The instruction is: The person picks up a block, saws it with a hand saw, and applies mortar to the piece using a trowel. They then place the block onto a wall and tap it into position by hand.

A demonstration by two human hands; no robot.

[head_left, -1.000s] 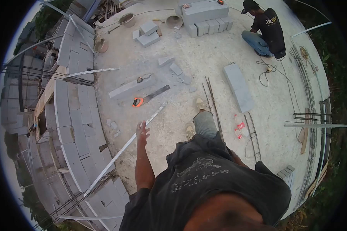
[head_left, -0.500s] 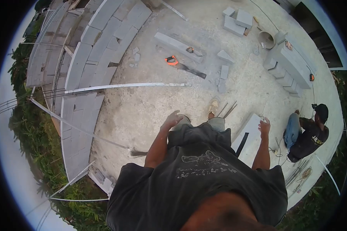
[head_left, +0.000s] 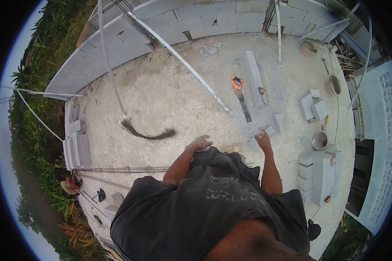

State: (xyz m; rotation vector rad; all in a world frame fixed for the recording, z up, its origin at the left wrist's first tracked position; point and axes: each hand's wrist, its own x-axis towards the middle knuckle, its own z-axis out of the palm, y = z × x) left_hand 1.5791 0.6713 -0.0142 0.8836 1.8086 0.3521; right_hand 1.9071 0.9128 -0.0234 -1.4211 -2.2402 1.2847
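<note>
My left hand (head_left: 201,142) hangs in front of my body, fingers loosely bent and apart, with nothing visible in it. To the right, my right hand (head_left: 262,138) is raised, its fingers also apart and bare. Behind it in the view lie cut block pieces (head_left: 278,123). Farther forward is a handsaw (head_left: 237,82) with an orange and black handle, flat on the floor. Beside it rests a long light-grey block (head_left: 253,71), a small orange-and-black tool (head_left: 261,91) at its side. Ahead of my left hand lies a dark-bristled broom (head_left: 148,134).
Block walls (head_left: 222,21) curve round the far side, with slanted metal braces (head_left: 178,58) reaching the floor. Stacked blocks (head_left: 322,178) and a bucket (head_left: 320,140) stand at right. Rebar (head_left: 126,169) lies at left. A person's dark cap (head_left: 313,229) shows at lower right.
My view has turned left. The broom's bristles now show fully, and the seated person has nearly left the view at lower right. Both hands stay raised before me, holding nothing visible.
</note>
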